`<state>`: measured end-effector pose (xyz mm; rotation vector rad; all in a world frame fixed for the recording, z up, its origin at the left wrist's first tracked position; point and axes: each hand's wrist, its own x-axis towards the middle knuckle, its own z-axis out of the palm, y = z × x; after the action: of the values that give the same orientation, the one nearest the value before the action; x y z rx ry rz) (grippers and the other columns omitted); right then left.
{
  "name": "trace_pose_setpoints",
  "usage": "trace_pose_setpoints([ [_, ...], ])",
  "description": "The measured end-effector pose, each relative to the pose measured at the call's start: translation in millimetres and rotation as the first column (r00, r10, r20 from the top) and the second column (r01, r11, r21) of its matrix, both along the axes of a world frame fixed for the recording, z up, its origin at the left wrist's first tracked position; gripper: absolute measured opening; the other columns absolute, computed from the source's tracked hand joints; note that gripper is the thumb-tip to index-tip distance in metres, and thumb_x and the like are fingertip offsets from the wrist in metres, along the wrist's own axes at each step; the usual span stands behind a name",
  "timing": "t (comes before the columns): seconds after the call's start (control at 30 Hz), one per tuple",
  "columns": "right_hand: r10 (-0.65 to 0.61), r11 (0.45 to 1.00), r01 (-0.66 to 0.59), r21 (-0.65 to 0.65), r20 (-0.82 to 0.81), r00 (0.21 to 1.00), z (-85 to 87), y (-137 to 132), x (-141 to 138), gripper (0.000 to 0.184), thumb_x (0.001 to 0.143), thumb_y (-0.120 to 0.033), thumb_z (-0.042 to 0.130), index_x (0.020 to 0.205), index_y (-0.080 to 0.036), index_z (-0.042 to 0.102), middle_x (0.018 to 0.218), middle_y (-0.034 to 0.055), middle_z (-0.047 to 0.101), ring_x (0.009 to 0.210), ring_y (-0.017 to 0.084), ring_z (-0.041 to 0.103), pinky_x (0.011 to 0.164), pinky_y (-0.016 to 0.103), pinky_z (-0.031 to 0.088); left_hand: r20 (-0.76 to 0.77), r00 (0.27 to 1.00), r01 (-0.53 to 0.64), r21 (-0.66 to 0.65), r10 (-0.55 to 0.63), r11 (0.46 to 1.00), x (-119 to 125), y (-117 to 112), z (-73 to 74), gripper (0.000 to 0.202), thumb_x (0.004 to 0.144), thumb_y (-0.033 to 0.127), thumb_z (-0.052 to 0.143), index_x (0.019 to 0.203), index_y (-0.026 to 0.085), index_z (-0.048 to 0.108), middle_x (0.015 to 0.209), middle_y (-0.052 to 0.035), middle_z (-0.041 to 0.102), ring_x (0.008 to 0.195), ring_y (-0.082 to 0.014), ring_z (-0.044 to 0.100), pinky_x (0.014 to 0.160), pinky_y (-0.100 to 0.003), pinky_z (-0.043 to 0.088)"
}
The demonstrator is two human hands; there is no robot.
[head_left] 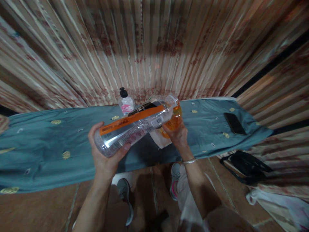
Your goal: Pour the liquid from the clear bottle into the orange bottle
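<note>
Presently held above the near edge of teal tablecloth (48,141): large clear bottle (135,129) with orange label strip, tipped almost flat, base down-left, neck up-right. Clasped around the base end by left hand (103,154), palm beneath, thumb on the near side, fingers wrapped behind. Neck end meeting the top of small container of orange liquid (175,117); cap on or off, cannot tell. Small container gripped from below and from the near side by right hand (177,135), fingers closed about its lower part; metal bangle (189,161) at that wrist.

Directly under the container, lying on the tablecloth, white cloth (158,140), partly hidden by the bottle. Just behind the bottle, upright, pump bottle (126,103) with black top and pink label. Scattered over the tablecloth, small yellow embroidered rounds. Well apart to the right, lying flat on the same tablecloth, dark phone (234,123).

On brown tiled floor (48,209) below the right end, black bag (246,166). Below the hands, grey shoe (125,193) and grey-and-pink shoe (175,178). Behind everything, pleated patterned curtain (154,48) in cream and rust.
</note>
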<state>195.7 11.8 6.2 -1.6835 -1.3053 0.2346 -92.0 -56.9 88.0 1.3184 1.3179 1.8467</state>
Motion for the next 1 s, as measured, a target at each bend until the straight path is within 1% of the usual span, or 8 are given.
trace_pose_setpoints([
  [0.13,0.004,1.0,-0.004,0.007,0.007,1.0,-3.7,0.8,1.4,0.08,0.083,-0.046,0.099,0.152,-0.023,0.067,0.147,0.0208,0.087,0.134,0.042,0.086,0.116,0.065,0.071,-0.019,1.0,-0.004,0.006,0.004,1.0,-0.3,-0.6,-0.6,0.108,0.052,0.065,0.116,0.141,0.029,0.067,0.12,-0.003,0.076,0.108,-0.0276,0.076,0.093,-0.04,0.062],
  [0.2,-0.002,1.0,0.002,0.006,0.012,1.0,-5.2,0.9,1.5,0.08,0.085,-0.048,0.098,0.153,-0.021,0.066,0.148,0.0225,0.086,0.136,0.043,0.085,0.117,0.066,0.07,-0.027,1.0,0.003,0.001,-0.003,1.0,-0.5,-0.7,-0.8,0.105,0.056,0.066,0.114,0.143,0.029,0.067,0.122,-0.0039,0.076,0.109,-0.0286,0.077,0.096,-0.042,0.063],
  [0.3,-0.01,1.0,0.01,0.002,0.016,1.0,-6.3,1.3,1.0,0.084,0.084,-0.052,0.098,0.154,-0.017,0.066,0.148,0.0257,0.085,0.135,0.044,0.085,0.117,0.066,0.07,-0.044,0.999,-0.002,0.006,0.003,1.0,-1.0,-0.7,-1.4,0.105,0.057,0.066,0.114,0.143,0.029,0.066,0.123,-0.0054,0.077,0.109,-0.0291,0.077,0.097,-0.044,0.063],
  [0.43,-0.03,1.0,0.03,0.005,0.016,0.999,-5.1,1.8,-0.4,0.086,0.084,-0.058,0.097,0.153,-0.016,0.067,0.146,0.0258,0.086,0.132,0.044,0.086,0.114,0.066,0.071,-0.04,0.999,-0.012,-0.001,0.012,1.0,-1.4,-0.4,-2.3,0.105,0.056,0.065,0.114,0.143,0.029,0.067,0.122,-0.005,0.077,0.111,-0.0294,0.076,0.097,-0.044,0.063],
  [0.63,-0.028,1.0,0.028,-0.007,0.018,0.999,2.0,0.5,-2.7,0.086,0.08,-0.051,0.098,0.151,-0.014,0.069,0.143,0.0261,0.087,0.128,0.044,0.088,0.112,0.062,0.072,-0.028,1.0,0.011,0.032,-0.01,0.999,0.2,-1.0,-1.1,0.1,0.059,0.065,0.115,0.142,0.032,0.07,0.123,-0.0043,0.076,0.11,-0.0292,0.076,0.095,-0.044,0.064],
  [0.77,-0.023,0.999,0.024,-0.024,0.038,0.999,3.2,-0.3,-2.3,0.085,0.083,-0.055,0.096,0.152,-0.016,0.067,0.146,0.0261,0.086,0.132,0.044,0.087,0.114,0.061,0.072,-0.017,1.0,0.026,0.033,-0.026,0.999,0.0,-1.0,-1.0,0.099,0.061,0.063,0.115,0.143,0.031,0.069,0.121,-0.0033,0.077,0.109,-0.0282,0.076,0.094,-0.042,0.064],
  [0.87,-0.02,0.999,0.021,-0.037,0.042,0.999,2.3,-0.4,-1.4,0.083,0.087,-0.058,0.093,0.154,-0.018,0.065,0.142,0.0238,0.087,0.13,0.043,0.087,0.111,0.059,0.074,-0.016,1.0,0.011,0.019,-0.011,1.0,-0.7,0.3,-1.7,0.104,0.056,0.06,0.116,0.142,0.029,0.068,0.12,-0.0019,0.077,0.107,-0.026,0.076,0.093,-0.039,0.063],
  [1.0,-0.014,0.998,0.017,-0.059,0.056,0.998,1.9,-0.2,-0.9,0.085,0.086,-0.056,0.094,0.156,-0.018,0.065,0.144,0.024,0.086,0.131,0.044,0.087,0.113,0.062,0.073,-0.025,1.0,-0.009,0.002,0.009,1.0,-0.7,2.1,-1.9,0.111,0.049,0.064,0.116,0.141,0.028,0.066,0.117,-0.0015,0.076,0.105,-0.0254,0.077,0.092,-0.039,0.063],
])
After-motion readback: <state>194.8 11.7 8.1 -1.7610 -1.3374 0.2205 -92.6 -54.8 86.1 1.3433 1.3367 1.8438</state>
